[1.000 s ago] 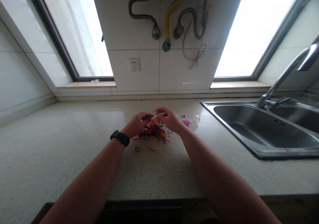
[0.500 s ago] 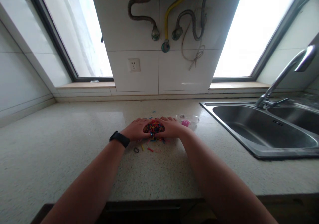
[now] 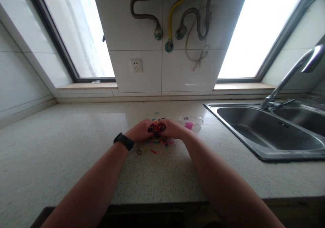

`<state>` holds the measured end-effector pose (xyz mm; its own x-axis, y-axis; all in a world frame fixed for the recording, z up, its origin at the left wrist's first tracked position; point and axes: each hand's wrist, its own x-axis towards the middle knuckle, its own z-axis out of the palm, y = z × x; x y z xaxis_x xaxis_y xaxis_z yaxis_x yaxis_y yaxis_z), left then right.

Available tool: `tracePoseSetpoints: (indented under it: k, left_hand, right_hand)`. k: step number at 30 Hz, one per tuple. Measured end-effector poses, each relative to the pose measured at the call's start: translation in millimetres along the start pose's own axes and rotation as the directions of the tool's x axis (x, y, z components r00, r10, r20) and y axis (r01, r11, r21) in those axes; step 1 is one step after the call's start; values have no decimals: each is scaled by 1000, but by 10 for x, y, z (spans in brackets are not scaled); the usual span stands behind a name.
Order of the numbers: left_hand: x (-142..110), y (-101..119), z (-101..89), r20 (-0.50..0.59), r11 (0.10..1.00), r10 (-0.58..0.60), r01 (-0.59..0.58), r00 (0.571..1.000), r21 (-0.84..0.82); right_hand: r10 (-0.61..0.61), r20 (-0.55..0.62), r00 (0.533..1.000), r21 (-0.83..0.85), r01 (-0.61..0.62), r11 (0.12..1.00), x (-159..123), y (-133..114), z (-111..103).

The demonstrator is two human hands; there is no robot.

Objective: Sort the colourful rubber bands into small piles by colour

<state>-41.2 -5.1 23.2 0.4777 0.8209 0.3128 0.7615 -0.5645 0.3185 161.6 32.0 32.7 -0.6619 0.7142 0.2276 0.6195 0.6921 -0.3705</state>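
Note:
Several small, brightly coloured rubber bands [image 3: 156, 128], mostly red and dark, are bunched between my two hands over the counter. My left hand [image 3: 141, 130], with a black watch on its wrist, curls its fingers round the bunch from the left. From the right side, my right hand [image 3: 172, 129] closes on the same bunch, fingers bent inward. More loose bands lie just under and behind the hands. Nearer me on the counter are a dark ring-shaped band [image 3: 139, 152] and a red band [image 3: 153, 151]. The fingertips are partly hidden by the bunch and by blur.
Right of my hands lies a clear plastic container [image 3: 198, 121] with a pink piece [image 3: 189, 125] by it. A steel sink [image 3: 254, 133] with a faucet [image 3: 281, 79] is set into the speckled counter [image 3: 76, 146] farther right. Pipes and a socket [image 3: 137, 65] are on the tiled wall.
Both hands have curled inward from a spread, cupped pose round the heap and now grip a bunch of bands. Some bands behind and below them have come into view.

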Motion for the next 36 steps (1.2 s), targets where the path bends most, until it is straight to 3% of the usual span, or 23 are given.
tracePoseSetpoints:
  k: [7, 11, 20, 29, 36]
  left_hand:
    - [13, 42, -55, -209, 988, -46, 14, 977, -152]
    - [20, 36, -61, -287, 956, -99, 11, 953, -292]
    - [30, -73, -22, -303, 930, -140, 20, 943, -366]
    - [35, -100, 21, -312, 884, -176, 10, 933, -468]
    - [25, -48, 7, -280, 821, -194, -1, 940, -571]
  right_hand:
    - [27, -190, 981, 309, 34, 950, 44, 92, 38]
    - [98, -204, 974, 499, 17, 866, 59, 107, 41]
    - [49, -386, 921, 400, 120, 908, 83, 142, 16]
    - [76, -385, 920, 492, 135, 860, 82, 59, -33]
    - [71, -319, 945, 543, 121, 831, 70, 24, -39]
